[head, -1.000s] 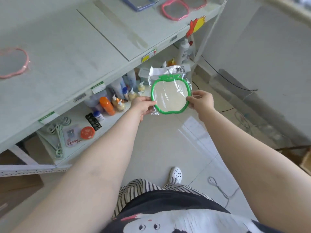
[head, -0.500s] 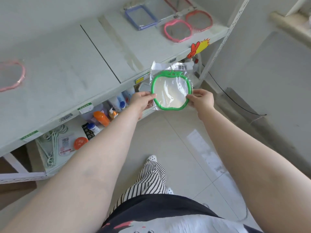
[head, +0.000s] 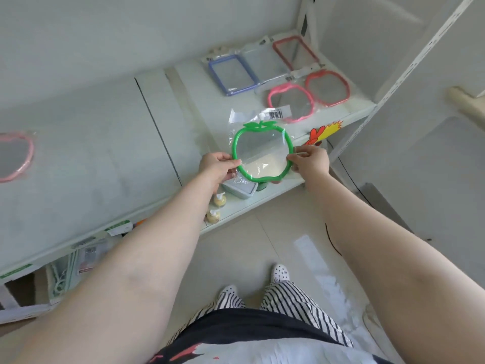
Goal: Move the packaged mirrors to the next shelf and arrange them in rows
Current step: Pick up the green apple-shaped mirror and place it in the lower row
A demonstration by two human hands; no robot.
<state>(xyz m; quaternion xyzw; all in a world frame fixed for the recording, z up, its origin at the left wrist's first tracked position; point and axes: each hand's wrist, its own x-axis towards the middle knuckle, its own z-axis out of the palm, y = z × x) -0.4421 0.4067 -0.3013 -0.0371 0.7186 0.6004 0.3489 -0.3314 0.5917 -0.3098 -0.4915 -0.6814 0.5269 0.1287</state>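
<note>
Mid-carry: green apple-frame mirror [head: 262, 153] in clear plastic wrap, held up over front edge of right-hand shelf [head: 204, 106], not yet touching it. Left hand [head: 217, 166] closed on frame's left rim, thumb on top; right hand [head: 311, 160] closed on right rim, pinching wrap too. Barcode flap [head: 273, 114] sticking up at top of pack.

Step in hand, judged: placing, with mirror moved across and waiting to go down. Already laid at back right of same shelf: blue rectangular mirror [head: 232, 74], clear-looking pack [head: 265, 65] beside it, red rectangular mirror [head: 295, 52] in corner, then pink apple mirror [head: 290, 102] and red apple mirror [head: 326, 88] in a nearer row. Probably next: lower green one flat just left of pink apple, stem end pointing same way, flap tucked so no overlap with neighbour, then let go both sides. Slippery wrap, so slide risk near shelf lip.

Still to move, apparently: pink apple mirror [head: 15, 156] alone on left-hand shelf, far left edge of view.

Surface: pale grey-white shelf boards, seam between two sections, price tags [head: 118, 228] on front lip. Lower shelf [head: 275, 190] with pump bottles [head: 216, 208] and grey box [head: 238, 189]. Room: white wall, perforated white upright [head: 393, 74], glossy tile floor [head: 288, 240], black cable [head: 332, 243] along it.
</note>
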